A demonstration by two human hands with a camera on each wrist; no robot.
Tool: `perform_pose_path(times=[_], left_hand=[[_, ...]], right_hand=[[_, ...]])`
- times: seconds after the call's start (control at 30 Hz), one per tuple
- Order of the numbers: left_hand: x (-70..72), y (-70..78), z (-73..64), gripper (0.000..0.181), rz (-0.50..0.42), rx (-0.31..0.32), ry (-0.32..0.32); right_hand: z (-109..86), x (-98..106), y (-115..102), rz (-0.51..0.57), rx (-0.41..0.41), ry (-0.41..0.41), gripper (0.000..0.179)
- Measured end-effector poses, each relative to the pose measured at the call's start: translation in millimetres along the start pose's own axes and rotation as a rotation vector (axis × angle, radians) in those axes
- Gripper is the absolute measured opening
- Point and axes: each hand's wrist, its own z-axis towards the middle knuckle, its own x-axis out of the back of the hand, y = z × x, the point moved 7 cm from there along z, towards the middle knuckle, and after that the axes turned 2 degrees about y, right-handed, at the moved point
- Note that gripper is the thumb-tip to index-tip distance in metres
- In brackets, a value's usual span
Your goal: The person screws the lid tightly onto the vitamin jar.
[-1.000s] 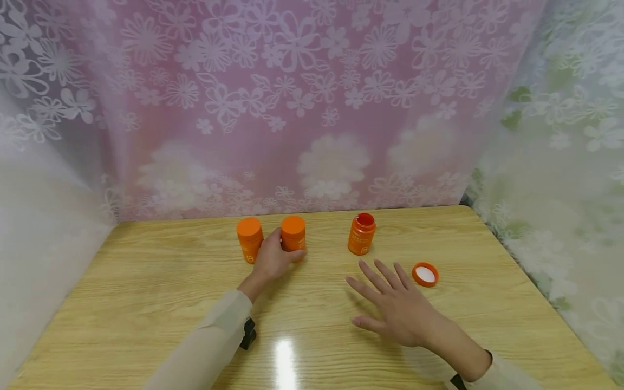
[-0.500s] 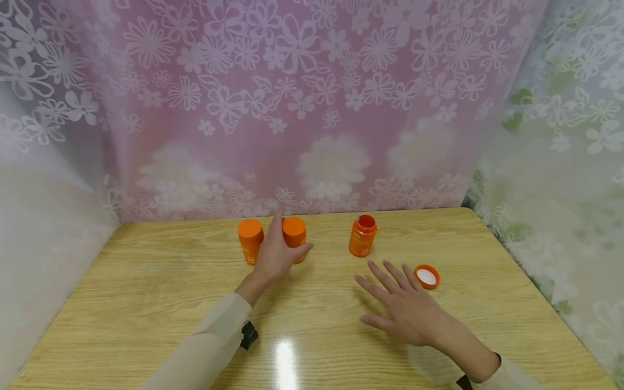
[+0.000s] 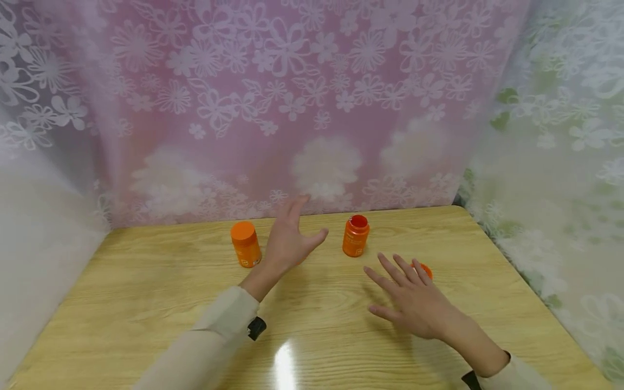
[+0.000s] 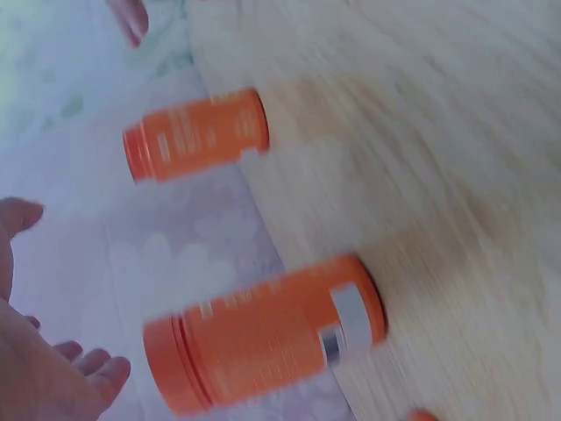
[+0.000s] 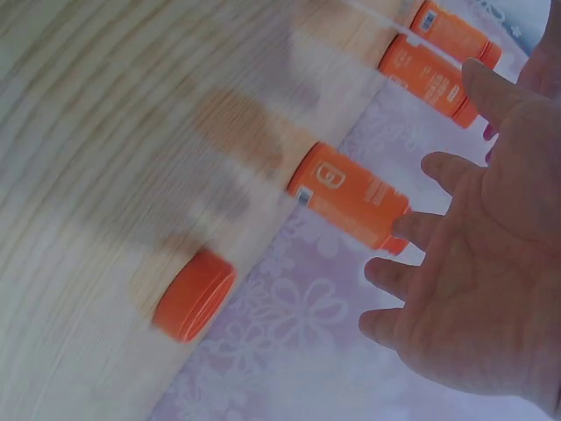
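My left hand [image 3: 288, 242] is spread, thumb apart from the fingers, and hides the middle bottle in the head view. In the left wrist view that capped orange bottle [image 4: 263, 333] stands beside the fingers, outside any grip. Another capped orange bottle [image 3: 246, 245] stands to its left. Right of the left hand is an uncapped orange bottle [image 3: 356, 237], its red mouth showing. My right hand [image 3: 414, 303], fingers fanned and holding nothing, is over the table's right side. Its fingertips partly cover the loose orange cap [image 3: 426, 270]; the right wrist view shows the whole cap [image 5: 195, 296].
The bottles stand on a wood-grain table [image 3: 146, 303], toward its back edge. A pink floral curtain [image 3: 312, 108] hangs behind it, with pale patterned sheets [image 3: 560, 162] at the sides. Glare lies on the front of the table.
The left hand has come away from the middle bottle, rising and moving right with its fingers spreading. The right hand, still spread, has shifted slightly and now overlaps the cap in the head view.
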Motion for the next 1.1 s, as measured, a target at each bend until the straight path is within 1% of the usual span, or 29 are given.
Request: perform_pose_path(times=[0.07,0.13,0.2,0.37,0.5,0.6,0.67,0.73,0.83,0.97,1.1], left_hand=[[-7.3,4.1,-0.6,0.072,0.017,-0.014,-0.002],[-17.8,4.8,-0.8,0.072,0.034,0.004,-0.025],[-30.7,3.3,-0.5,0.074,0.026,0.047,-0.062],[-66.6,-6.4,0.7,0.079,-0.047,0.172,-0.157],[-93.8,-17.0,0.9,0.084,-0.109,0.234,-0.230],[-109.5,-23.5,1.2,0.087,-0.177,0.264,-0.266],[-117.5,-26.6,2.0,0.088,-0.234,0.285,-0.269],[-124.2,-28.0,3.7,0.087,-0.295,0.302,-0.254],[-133.3,-26.8,6.1,0.086,-0.353,0.307,-0.242],[-141.5,-24.0,8.5,0.083,-0.360,0.303,-0.224],[-146.1,-25.7,10.0,0.070,-0.347,0.328,-0.201]], right_hand=[[-0.8,1.2,3.6,0.005,-0.006,0.011,0.070],[-2.4,2.2,7.8,0.011,-0.013,0.021,0.070],[-4.4,2.8,12.5,0.017,-0.018,0.028,0.070],[-8.5,-0.6,24.8,0.049,-0.047,0.006,0.069],[-10.8,-4.7,30.7,0.068,-0.059,-0.002,0.069],[-11.8,-7.0,33.6,0.069,-0.063,-0.004,0.068],[-12.2,-7.8,35.6,0.062,-0.065,-0.004,0.068],[-12.0,-8.4,37.4,0.055,-0.068,-0.004,0.067],[-12.3,-8.1,39.3,0.056,-0.070,-0.003,0.067],[-13.3,-7.6,40.1,0.069,-0.069,-0.003,0.066],[-14.6,-7.1,40.5,0.072,-0.068,0.002,0.065]])
